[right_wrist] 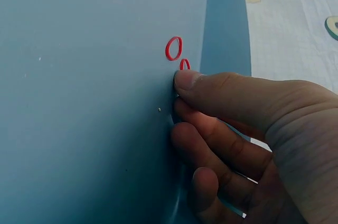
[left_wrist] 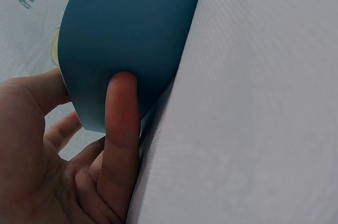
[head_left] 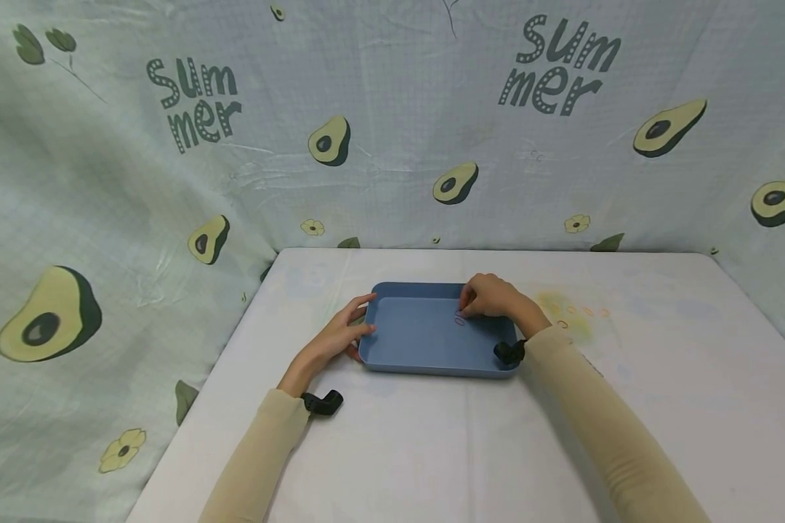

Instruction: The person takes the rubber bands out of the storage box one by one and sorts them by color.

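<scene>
A shallow blue tray lies on the white table. At its left end my left hand grips the wall, and in the left wrist view one of its fingers presses against the tray's outer side. Over the tray's back right part, my right hand has its thumb and fingertips together. Its thumb tip meets a small red rubber band that is partly hidden. Another red rubber band lies on the tray floor just beyond the thumb.
Several small orange and red loops lie on a yellow-green patch of the tablecloth, right of the tray. A cloth backdrop printed with avocados rises behind the table. A black wrist camera overlaps the tray's right edge.
</scene>
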Demonstrator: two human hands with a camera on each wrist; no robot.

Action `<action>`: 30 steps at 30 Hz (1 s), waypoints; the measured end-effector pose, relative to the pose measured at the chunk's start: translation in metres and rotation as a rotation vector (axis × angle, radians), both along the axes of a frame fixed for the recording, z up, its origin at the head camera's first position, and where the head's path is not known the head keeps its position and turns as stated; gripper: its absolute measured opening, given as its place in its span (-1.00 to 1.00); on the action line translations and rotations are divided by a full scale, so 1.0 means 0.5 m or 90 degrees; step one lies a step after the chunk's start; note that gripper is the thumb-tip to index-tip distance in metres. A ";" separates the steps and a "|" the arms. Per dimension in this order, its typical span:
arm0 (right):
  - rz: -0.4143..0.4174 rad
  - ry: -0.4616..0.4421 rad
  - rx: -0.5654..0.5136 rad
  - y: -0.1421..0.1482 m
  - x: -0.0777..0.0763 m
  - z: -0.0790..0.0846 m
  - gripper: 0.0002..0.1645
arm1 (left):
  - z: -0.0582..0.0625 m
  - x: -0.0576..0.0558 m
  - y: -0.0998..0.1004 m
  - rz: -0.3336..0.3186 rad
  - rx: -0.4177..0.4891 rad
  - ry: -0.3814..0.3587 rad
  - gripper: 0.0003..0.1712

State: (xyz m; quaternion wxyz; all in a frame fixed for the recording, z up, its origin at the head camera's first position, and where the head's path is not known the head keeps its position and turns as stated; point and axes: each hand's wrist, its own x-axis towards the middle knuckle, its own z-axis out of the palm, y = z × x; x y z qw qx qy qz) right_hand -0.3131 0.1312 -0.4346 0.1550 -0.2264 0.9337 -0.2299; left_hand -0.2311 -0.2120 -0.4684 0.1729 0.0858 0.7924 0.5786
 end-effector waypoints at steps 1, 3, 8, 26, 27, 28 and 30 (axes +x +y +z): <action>0.000 0.001 0.000 0.000 0.001 0.000 -0.90 | 0.000 0.000 0.000 0.001 0.000 0.000 -0.15; 0.001 0.002 0.002 0.000 0.002 0.000 -0.90 | 0.000 0.001 0.000 0.002 -0.001 0.000 -0.15; 0.001 0.005 0.018 -0.002 0.002 0.002 -0.89 | -0.001 0.000 -0.001 -0.005 0.001 0.003 -0.16; -0.020 0.004 0.033 -0.010 0.008 0.007 -0.87 | 0.003 0.000 -0.001 -0.008 0.008 -0.001 -0.17; -0.019 0.006 0.033 -0.010 0.008 0.007 -0.87 | 0.003 0.001 -0.001 -0.008 0.008 -0.002 -0.18; -0.017 0.007 0.033 -0.010 0.007 0.006 -0.86 | 0.004 0.001 -0.001 -0.009 0.008 -0.002 -0.18; -0.017 0.011 0.033 -0.009 0.006 0.006 -0.86 | 0.004 0.001 0.000 -0.009 0.010 -0.002 -0.18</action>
